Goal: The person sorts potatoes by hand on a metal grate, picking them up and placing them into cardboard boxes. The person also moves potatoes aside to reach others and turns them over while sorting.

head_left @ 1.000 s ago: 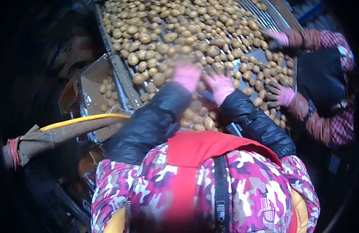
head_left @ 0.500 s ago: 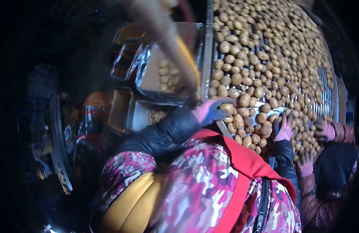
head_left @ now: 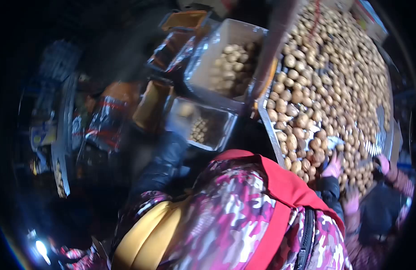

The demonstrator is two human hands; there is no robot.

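Note:
My left hand (head_left: 178, 120), gloved and smeared by motion, is over the left-hand bin (head_left: 223, 131) lined with clear plastic. A potato (head_left: 186, 109) shows at its fingers, and the hand seems closed on it. Small potatoes (head_left: 199, 130) lie in that bin. My right hand (head_left: 332, 167), in a pink glove with dark fingers, rests at the near edge of the potatoes (head_left: 352, 108) spread over the sorting table. Its fingers are apart and touch the potatoes, with nothing visibly gripped.
Beyond the small bin stands a larger lined bin (head_left: 203, 83) of potatoes. A metal table edge (head_left: 272, 135) divides the bins from the table. At right, a co-worker's pink-gloved hands (head_left: 351, 202) are among the potatoes. Another lined box (head_left: 152, 104) stands at left.
My left hand has swung left from the table edge to over the small bin, with a potato. The view has shifted left. My right hand stays among the potatoes.

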